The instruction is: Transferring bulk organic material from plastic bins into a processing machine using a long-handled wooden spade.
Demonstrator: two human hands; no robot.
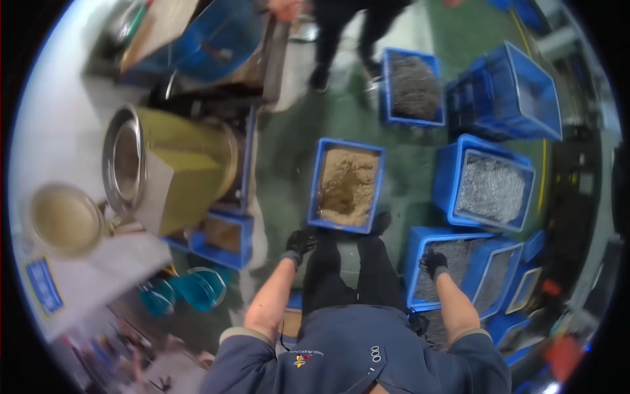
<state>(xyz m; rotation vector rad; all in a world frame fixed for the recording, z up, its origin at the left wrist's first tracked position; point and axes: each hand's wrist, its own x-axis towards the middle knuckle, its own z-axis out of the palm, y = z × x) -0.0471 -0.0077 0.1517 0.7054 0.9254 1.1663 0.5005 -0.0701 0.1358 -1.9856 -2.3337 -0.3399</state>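
Both my hands wear black gloves and hang apart at my sides. My left hand (302,242) is beside my left leg, near the lower left corner of a blue crate (314,190). That crate holds tan, sand-like granular material (350,185) with a darker, wet-looking hollow. My right hand (433,262) is above another blue crate (413,272), which holds small grey pieces (455,253). Whether it touches them I cannot tell. The fingers of both hands look loosely apart, though somewhat blurred, and nothing shows in either.
A yellow-green drum-shaped machine (190,164) stands at left, with teal buckets (200,289) below it. Blue crates line the right, one with shiny silvery pieces (493,187). Ahead, another person's legs (338,39) stand near a crate of dark grey material (415,85).
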